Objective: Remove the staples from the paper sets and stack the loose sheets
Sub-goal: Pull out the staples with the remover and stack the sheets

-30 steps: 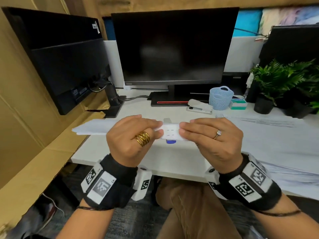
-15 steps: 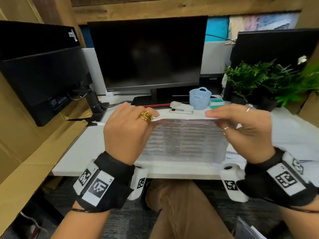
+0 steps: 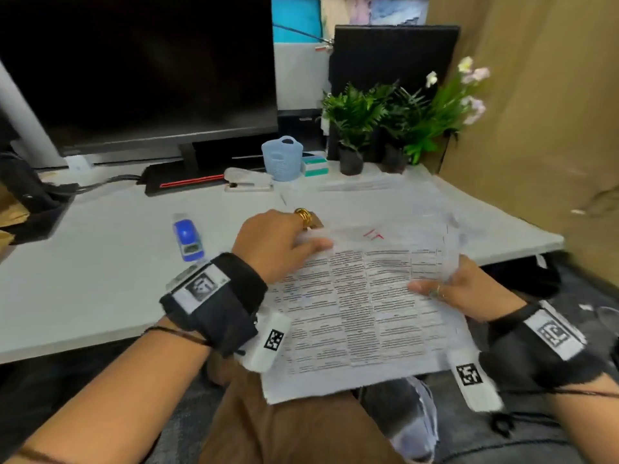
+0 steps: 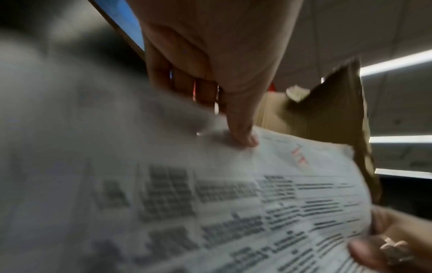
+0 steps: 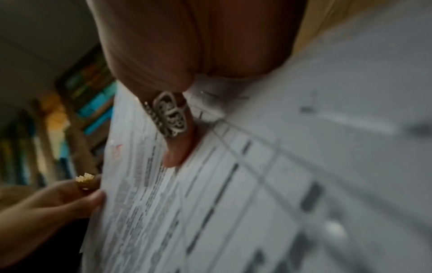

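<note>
Both hands have swung the printed white paper sheet (image 3: 361, 313) rightward and lower, off the white desk's (image 3: 100, 279) front edge, over the lap. Uncovered near that edge lies a blue staple remover (image 3: 187, 236). Left hand (image 3: 274, 244) pinches the sheet's top left corner, thumb on top; right hand (image 3: 465, 289) clamps its right edge, thumb (image 5: 177, 147) pressing the print.

Black wristbands (image 3: 214, 298) with white coded tags; gold ring (image 3: 304, 217); brown trousers (image 3: 284, 426).
</note>
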